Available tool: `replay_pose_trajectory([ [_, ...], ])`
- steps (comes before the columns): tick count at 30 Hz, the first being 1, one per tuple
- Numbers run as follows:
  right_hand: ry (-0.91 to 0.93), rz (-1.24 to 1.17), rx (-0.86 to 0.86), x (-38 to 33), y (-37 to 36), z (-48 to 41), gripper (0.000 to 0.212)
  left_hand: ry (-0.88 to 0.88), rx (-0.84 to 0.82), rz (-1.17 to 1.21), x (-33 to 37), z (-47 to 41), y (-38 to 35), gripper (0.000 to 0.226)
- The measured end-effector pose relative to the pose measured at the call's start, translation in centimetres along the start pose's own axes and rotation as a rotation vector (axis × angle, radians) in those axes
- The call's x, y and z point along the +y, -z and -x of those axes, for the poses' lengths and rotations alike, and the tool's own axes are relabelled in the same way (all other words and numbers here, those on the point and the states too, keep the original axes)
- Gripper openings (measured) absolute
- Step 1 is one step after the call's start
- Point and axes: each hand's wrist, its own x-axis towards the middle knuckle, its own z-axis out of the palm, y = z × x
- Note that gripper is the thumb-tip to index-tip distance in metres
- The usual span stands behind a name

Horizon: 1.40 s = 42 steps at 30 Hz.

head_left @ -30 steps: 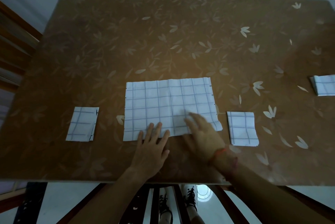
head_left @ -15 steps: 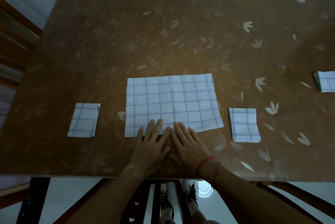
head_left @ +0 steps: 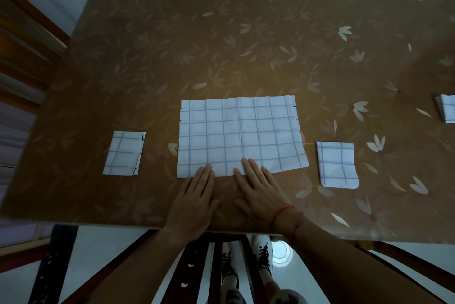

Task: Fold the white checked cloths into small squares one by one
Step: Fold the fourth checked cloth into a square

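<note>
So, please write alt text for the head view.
Left hand and right hand lie flat on the near edge of a large checked cloth on a brown table. A folded cloth lies left of it, a second right, a third far right.

light: dim, bluish | focus: sharp centre, soft edges | distortion: wide-angle bowing at borders

The folded cloth (head_left: 447,111) at the far right is cut off by the picture's edge, so its full shape cannot be told. The left hand (head_left: 194,202) and right hand (head_left: 263,195) lie flat, their tips covering parts of the open cloth (head_left: 241,133) along its near edge. The table (head_left: 221,45) runs out of view on the right.
</note>
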Motion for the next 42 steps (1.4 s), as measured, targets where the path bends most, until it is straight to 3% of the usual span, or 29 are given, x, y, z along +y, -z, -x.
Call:
replay_pose_trajectory([
  [6, -0.075, -0.036, -0.011, 0.0, 0.0, 0.4, 0.076, 0.182, 0.020, 0.018, -2.0, 2.2, -0.3, 0.067],
  [10, -0.169, -0.054, 0.001, 1.3, -0.1, 2.0, 0.082, 0.203, 0.009, 0.024, -1.9, 2.4, -0.2, 0.068],
  [16, -0.348, -0.093, 0.044, 4.5, 1.1, 5.3, 0.108, 0.204, -0.008, 0.013, -1.9, 2.3, 0.1, 0.069],
  [19, -0.417, -0.075, -0.076, 7.1, -2.1, 6.4, 0.093, 0.213, -0.025, 0.009, -1.9, 2.3, 0.3, 0.069],
  [21, -0.455, -0.210, -0.285, 12.0, -11.9, 8.2, 0.095, 0.218, -0.035, 0.017, -1.8, 2.3, 0.7, 0.069],
  [23, -0.486, -0.370, -0.378, 13.6, -14.7, 7.9, 0.072, 0.220, -0.042, 0.023, -1.6, 2.3, 1.0, 0.069],
  [24, -0.501, -0.350, -0.292, 12.4, -12.1, 7.6, 0.055, 0.225, -0.046, 0.030, -1.4, 2.3, 1.2, 0.069],
  [26, -0.477, -0.303, -0.017, 7.6, -1.1, 6.1, 0.057, 0.254, -0.039, 0.063, -1.0, 1.9, 1.7, 0.071],
  [28, -0.531, -0.394, 0.133, 6.3, 4.1, 4.7, 0.058, 0.274, -0.017, 0.122, -0.3, 1.2, 2.5, 0.071],
  [32, -0.706, -0.613, 0.141, 7.5, 5.9, 4.2, 0.049, 0.148, 0.062, 0.199, 2.6, -1.0, 3.7, 0.066],
  [37, -0.830, -0.720, 0.081, 9.0, 7.9, 3.0, 0.040, -0.056, 0.039, 0.248, 6.4, -3.7, 3.9, 0.067],
  [42, -0.916, -0.966, 0.111, 10.4, 8.1, 1.9, 0.032, -0.052, -0.039, 0.199, 7.2, -4.6, 2.6, 0.065],
])
